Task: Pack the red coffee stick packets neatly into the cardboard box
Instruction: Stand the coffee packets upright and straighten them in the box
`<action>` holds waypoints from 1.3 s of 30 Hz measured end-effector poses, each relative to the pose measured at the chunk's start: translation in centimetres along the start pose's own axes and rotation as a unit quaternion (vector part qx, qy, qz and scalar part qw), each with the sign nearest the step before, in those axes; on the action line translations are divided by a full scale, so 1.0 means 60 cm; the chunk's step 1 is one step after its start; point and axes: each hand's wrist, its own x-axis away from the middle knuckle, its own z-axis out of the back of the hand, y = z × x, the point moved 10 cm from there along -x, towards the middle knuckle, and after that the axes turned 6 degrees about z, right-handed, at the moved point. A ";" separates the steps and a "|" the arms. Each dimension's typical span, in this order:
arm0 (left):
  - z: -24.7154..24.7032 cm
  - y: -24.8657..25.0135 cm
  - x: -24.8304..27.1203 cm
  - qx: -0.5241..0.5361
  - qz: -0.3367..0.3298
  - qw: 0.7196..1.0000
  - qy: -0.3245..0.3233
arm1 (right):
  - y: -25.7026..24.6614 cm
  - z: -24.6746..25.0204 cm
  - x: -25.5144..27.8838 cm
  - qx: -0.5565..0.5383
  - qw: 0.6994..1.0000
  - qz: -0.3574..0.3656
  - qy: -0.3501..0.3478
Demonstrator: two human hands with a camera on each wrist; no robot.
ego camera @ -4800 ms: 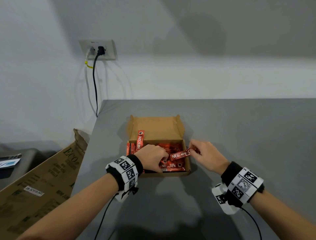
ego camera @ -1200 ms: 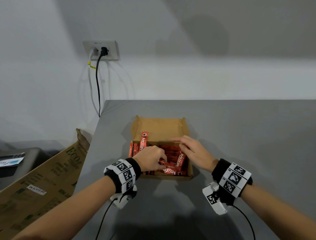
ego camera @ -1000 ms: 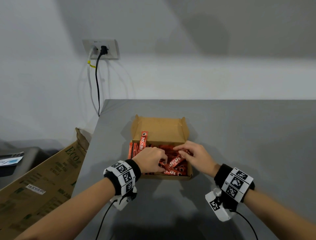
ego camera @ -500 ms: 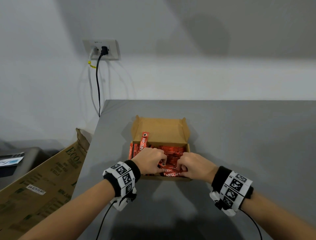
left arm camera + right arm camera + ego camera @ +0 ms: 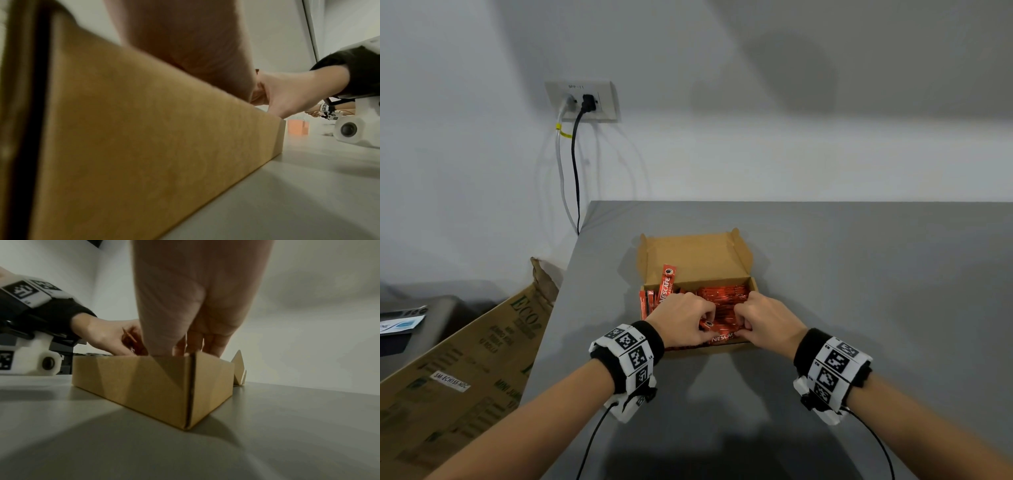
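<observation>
The open cardboard box (image 5: 752, 286) sits on the grey table, its lid (image 5: 691, 253) folded back. Several red coffee stick packets (image 5: 722, 298) lie across it, and one packet (image 5: 667, 282) leans upright at the left end. My left hand (image 5: 709, 317) and right hand (image 5: 739, 318) are side by side over the box's near half. Both have their fingers curled down onto the packets, around one lettered packet (image 5: 722, 337) along the near wall. In the right wrist view my right hand's fingers (image 5: 205, 340) dip inside the box (image 5: 154, 378), and my left hand (image 5: 107, 337) holds a red packet (image 5: 128, 335).
A large brown carton (image 5: 465, 359) leans beside the table's left edge. A wall socket (image 5: 582, 101) with two cables is behind the table's far left corner. Bare grey tabletop (image 5: 876, 291) stretches to the right of the box.
My right hand came from the box's far right side to the near wall, next to my left hand, and curled its fingers. The lettered packet now lies flat along the near wall.
</observation>
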 end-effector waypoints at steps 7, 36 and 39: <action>-0.002 0.014 0.006 -0.055 -0.029 0.998 0.002 | -0.006 0.002 -0.009 -0.025 0.998 0.011 -0.061; 0.068 0.002 0.000 0.118 -0.029 0.991 0.056 | 0.003 0.019 -0.009 -0.095 0.995 0.003 -0.036; 0.093 0.004 0.007 0.227 -0.030 0.964 0.135 | -0.006 0.050 -0.019 -0.092 0.994 0.008 0.064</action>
